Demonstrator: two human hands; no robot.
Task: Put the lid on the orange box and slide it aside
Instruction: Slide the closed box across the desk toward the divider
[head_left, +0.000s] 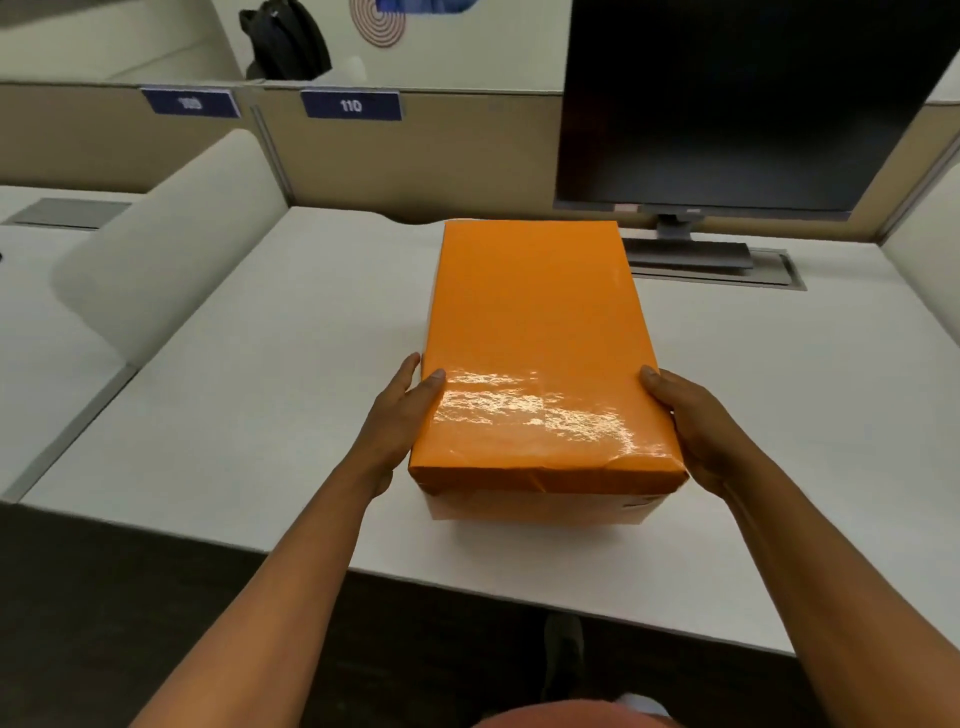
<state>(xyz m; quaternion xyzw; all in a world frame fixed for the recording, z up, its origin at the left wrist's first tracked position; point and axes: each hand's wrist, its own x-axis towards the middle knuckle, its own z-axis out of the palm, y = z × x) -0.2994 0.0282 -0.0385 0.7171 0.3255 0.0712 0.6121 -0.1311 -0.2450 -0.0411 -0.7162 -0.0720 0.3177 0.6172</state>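
- Two hands flank the orange lid (540, 338) at frame centre, seated on the box (540, 506).
- Left hand (402, 415) has its grip closed on the lid's left edge.
- Right hand (696, 431) clasps the right edge.
- Box rests on the white bench (234, 415), monitor (727, 104) upper right.

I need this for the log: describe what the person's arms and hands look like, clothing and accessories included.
Both forearms are bare all the way to the bottom of the picture, with no sleeves in sight. The left hand and right hand wear no gloves, and no rings, watch or bracelet can be seen. No markings show.
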